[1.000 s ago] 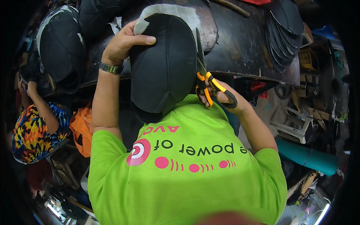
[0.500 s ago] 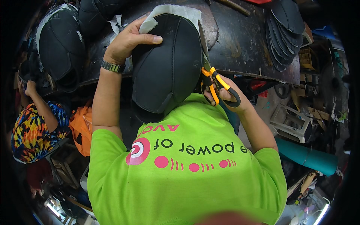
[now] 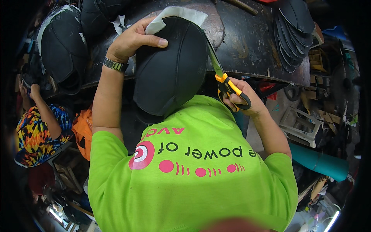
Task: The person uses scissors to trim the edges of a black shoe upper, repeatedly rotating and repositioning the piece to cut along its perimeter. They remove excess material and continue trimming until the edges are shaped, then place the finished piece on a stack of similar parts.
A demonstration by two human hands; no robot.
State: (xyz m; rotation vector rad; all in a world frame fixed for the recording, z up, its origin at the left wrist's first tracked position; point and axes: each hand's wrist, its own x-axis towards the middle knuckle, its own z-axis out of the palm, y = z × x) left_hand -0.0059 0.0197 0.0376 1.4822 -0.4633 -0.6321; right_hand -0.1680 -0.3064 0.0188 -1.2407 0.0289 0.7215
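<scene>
The left grip (image 3: pixel 135 40) is clamping the upper left edge of the black piece (image 3: pixel 170 69), its thumb pressing on top and its other fingers mostly hiding behind; the piece is spanning the near edge of the surface (image 3: pixel 257 48), its lower end hanging close to the shirt (image 3: pixel 189 193). Some white fabric (image 3: pixel 182 14) is protruding past its top edge. The right grip (image 3: pixel 240 94) is wrapping around the handles of the scissors (image 3: pixel 219 69), whose blades are running along the piece's right edge; whether they are touching it, I am not able to tell. Judged risks: blades angling inward could be nicking the black material; a slackening left grip could be letting the piece swing against them; left fingers straying along the fabric could be meeting the tips
</scene>
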